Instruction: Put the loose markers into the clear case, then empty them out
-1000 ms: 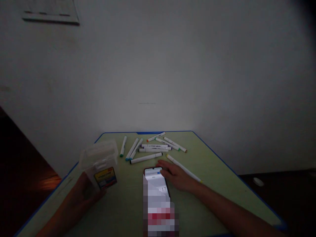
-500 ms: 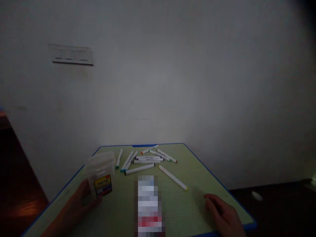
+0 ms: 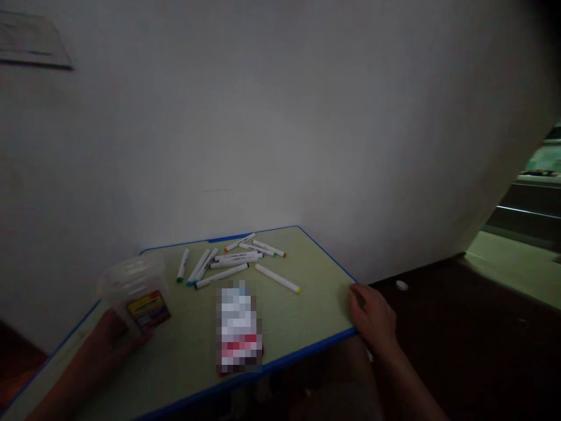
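Observation:
My left hand [image 3: 111, 345] is closed around the lower side of a clear plastic container [image 3: 135, 280] with a yellow, red and dark label. The container is upright with a slight tilt, at the table's left side. Several white markers [image 3: 236, 257] with coloured ends lie loosely across the far half of the table [image 3: 302, 327]. One marker with yellow ends [image 3: 277, 278] lies apart, nearer to my right hand [image 3: 372, 313]. That hand rests at the table's right edge with fingers curled in a loose fist; nothing shows in it.
A pixelated pack or device [image 3: 239, 327] lies near the table's front edge. Behind the table stands a plain wall [image 3: 263, 128] with a switch plate [image 3: 35, 41] at upper left. A small white object [image 3: 402, 285] lies on the dark floor to the right.
The view has turned to the right and tilted, so the table appears further left. My right hand has shifted to the table's right edge. My left hand still holds the container.

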A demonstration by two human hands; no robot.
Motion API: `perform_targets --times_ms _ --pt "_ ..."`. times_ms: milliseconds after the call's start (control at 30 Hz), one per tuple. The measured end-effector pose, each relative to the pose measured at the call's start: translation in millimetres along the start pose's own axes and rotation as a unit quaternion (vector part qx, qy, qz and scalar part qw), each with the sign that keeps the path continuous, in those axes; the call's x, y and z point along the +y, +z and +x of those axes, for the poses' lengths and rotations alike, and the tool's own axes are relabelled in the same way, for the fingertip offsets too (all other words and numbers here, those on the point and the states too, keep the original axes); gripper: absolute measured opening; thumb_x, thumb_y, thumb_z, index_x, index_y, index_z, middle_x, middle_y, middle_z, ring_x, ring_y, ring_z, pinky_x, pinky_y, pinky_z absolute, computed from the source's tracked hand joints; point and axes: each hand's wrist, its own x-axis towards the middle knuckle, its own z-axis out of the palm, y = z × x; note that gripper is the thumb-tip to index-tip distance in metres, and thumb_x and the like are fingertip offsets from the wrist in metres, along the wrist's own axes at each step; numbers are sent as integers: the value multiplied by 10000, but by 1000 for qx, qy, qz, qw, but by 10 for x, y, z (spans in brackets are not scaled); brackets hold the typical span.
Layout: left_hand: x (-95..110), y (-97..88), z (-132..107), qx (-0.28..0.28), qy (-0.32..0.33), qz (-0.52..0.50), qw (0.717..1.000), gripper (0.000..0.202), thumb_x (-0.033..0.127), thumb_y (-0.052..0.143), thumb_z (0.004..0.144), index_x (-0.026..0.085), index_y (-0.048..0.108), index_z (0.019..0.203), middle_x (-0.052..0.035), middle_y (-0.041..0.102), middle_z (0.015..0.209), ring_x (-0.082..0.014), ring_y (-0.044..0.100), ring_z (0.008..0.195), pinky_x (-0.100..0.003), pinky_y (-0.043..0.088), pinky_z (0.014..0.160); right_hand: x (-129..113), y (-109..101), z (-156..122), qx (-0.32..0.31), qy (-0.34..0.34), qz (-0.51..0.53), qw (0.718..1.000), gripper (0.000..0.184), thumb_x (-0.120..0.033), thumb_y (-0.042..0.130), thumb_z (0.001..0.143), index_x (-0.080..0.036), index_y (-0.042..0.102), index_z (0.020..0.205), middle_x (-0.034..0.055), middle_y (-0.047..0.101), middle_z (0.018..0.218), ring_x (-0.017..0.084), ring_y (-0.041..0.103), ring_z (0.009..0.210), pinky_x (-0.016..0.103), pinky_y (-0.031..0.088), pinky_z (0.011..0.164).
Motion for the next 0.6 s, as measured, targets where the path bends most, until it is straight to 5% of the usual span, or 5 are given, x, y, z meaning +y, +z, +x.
perform_targets --times_ms 133,600 --pt "191 -11 -92 2 -19 -54 998 754 527 681 667 167 389 1261 -194 579 1334 -336 586 1205 -477 463 1064 80 65 -31 -14 36 1 999 415 -406 382 854 -156 681 998 133 698 1095 284 653 1006 428 511 887" --pt "-106 83 -52 7 19 -80 997 849 548 672 687 165 315 1356 -191 527 1389 -337 539 1258 -521 399 1111 205 159 -63 -11 75 25 997 495 -518 339 795 -195 688 935 98 708 1075 291 663 972 413 516 823"
